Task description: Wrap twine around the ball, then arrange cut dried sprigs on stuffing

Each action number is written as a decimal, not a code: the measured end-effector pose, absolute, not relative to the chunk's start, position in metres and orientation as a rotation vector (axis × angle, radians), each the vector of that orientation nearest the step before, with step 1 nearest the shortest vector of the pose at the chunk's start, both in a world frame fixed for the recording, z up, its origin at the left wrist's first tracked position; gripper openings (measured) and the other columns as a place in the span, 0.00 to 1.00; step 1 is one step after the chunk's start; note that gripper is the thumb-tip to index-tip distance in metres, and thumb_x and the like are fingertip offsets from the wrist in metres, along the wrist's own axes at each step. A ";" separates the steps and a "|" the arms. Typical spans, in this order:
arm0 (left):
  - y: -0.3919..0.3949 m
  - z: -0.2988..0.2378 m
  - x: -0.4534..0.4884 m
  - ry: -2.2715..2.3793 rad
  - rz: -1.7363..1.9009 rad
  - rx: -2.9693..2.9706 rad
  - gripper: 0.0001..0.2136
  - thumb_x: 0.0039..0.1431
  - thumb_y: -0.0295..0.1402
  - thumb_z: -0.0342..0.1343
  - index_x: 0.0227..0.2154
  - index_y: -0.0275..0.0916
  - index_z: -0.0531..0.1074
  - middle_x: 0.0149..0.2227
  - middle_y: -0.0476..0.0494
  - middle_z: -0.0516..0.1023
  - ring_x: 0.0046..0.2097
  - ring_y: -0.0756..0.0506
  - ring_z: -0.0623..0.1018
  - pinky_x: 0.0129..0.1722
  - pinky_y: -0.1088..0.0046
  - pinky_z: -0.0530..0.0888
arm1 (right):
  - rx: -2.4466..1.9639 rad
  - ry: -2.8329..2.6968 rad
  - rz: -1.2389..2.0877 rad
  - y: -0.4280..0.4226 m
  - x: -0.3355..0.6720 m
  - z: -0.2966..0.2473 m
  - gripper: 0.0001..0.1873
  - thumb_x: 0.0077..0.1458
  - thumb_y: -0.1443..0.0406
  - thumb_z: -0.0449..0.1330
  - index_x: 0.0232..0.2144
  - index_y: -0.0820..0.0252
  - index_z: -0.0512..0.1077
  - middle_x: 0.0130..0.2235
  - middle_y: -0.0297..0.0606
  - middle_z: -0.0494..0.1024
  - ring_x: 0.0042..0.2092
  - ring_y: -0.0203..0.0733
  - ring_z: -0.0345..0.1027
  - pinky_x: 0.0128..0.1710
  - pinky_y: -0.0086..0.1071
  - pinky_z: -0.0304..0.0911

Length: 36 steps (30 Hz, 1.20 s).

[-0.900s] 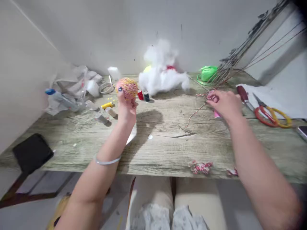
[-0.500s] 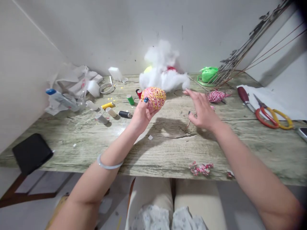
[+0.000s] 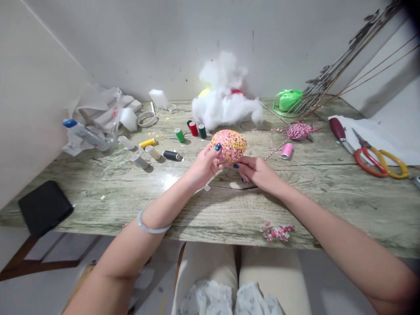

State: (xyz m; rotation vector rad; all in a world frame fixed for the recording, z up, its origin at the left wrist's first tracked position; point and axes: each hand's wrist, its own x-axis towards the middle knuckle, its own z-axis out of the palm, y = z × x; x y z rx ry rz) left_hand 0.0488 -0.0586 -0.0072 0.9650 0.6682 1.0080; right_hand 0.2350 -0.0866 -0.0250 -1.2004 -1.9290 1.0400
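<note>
While left hand [image 3: 204, 168] holds pink-yellow ball [image 3: 233, 143], right hand [image 3: 260, 174] has come alongside.

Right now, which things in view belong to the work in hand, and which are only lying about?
Seemingly in the work:
Yarn-covered egg shape, held by the left hand
Right hand, fingers near its underside
Thin cord, running towards the right hand

Apparently lying about:
Scissors
Black thread spool
Pink thread spool
Blue-capped bottle
</note>
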 end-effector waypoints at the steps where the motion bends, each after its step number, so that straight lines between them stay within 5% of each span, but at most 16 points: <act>1: -0.057 -0.008 0.048 0.672 1.033 0.949 0.29 0.47 0.49 0.66 0.49 0.38 0.69 0.50 0.37 0.77 0.54 0.37 0.76 0.54 0.59 0.74 | -1.242 -1.983 0.964 -0.087 0.237 -0.022 0.15 0.64 0.62 0.49 0.42 0.60 0.75 0.21 0.31 0.71 0.23 0.37 0.64 0.28 0.32 0.59; 4: -0.052 -0.009 0.047 0.716 1.122 0.907 0.27 0.48 0.49 0.65 0.47 0.38 0.69 0.50 0.36 0.77 0.55 0.37 0.76 0.55 0.59 0.73 | -1.284 -2.089 0.666 -0.089 0.241 -0.015 0.14 0.62 0.64 0.50 0.35 0.59 0.76 0.29 0.37 0.78 0.30 0.40 0.71 0.34 0.32 0.59; 10: -0.051 -0.015 0.047 0.872 1.195 1.010 0.25 0.52 0.46 0.64 0.49 0.42 0.65 0.55 0.38 0.72 0.53 0.39 0.76 0.51 0.60 0.74 | -1.283 -2.201 0.436 -0.090 0.244 -0.016 0.14 0.61 0.66 0.51 0.37 0.57 0.77 0.38 0.41 0.82 0.37 0.44 0.74 0.37 0.33 0.59; 14: -0.051 -0.017 0.045 0.948 1.116 1.208 0.24 0.53 0.41 0.64 0.51 0.44 0.64 0.55 0.39 0.72 0.56 0.38 0.73 0.53 0.58 0.72 | -1.182 -2.052 0.610 -0.089 0.244 -0.014 0.14 0.64 0.63 0.51 0.33 0.58 0.76 0.30 0.36 0.78 0.30 0.38 0.68 0.33 0.31 0.57; 19: -0.051 -0.016 0.041 0.861 0.905 1.392 0.27 0.51 0.36 0.65 0.54 0.42 0.66 0.55 0.39 0.72 0.57 0.39 0.72 0.60 0.59 0.66 | -1.072 -1.790 0.899 -0.086 0.246 -0.012 0.20 0.65 0.53 0.51 0.30 0.58 0.73 0.19 0.27 0.61 0.23 0.33 0.54 0.27 0.29 0.50; 23: -0.054 -0.016 0.041 0.770 0.760 1.436 0.30 0.48 0.34 0.66 0.55 0.41 0.66 0.55 0.38 0.72 0.56 0.39 0.73 0.58 0.60 0.67 | -1.031 -1.757 0.927 -0.084 0.248 -0.010 0.21 0.63 0.50 0.52 0.28 0.58 0.70 0.22 0.29 0.63 0.25 0.34 0.55 0.28 0.30 0.51; 29: -0.062 -0.012 0.043 0.626 0.581 1.389 0.21 0.45 0.33 0.70 0.41 0.38 0.68 0.41 0.43 0.75 0.43 0.45 0.76 0.45 0.67 0.74 | -1.014 -1.697 0.916 -0.086 0.249 -0.005 0.24 0.61 0.46 0.52 0.24 0.57 0.65 0.23 0.31 0.63 0.25 0.34 0.54 0.28 0.30 0.52; 36: -0.064 -0.010 0.042 0.500 0.632 1.299 0.28 0.40 0.40 0.73 0.46 0.39 0.73 0.46 0.39 0.76 0.52 0.39 0.75 0.52 0.63 0.72 | -1.149 -1.817 0.727 -0.083 0.251 -0.009 0.19 0.63 0.54 0.51 0.24 0.56 0.65 0.23 0.32 0.66 0.27 0.37 0.60 0.30 0.31 0.54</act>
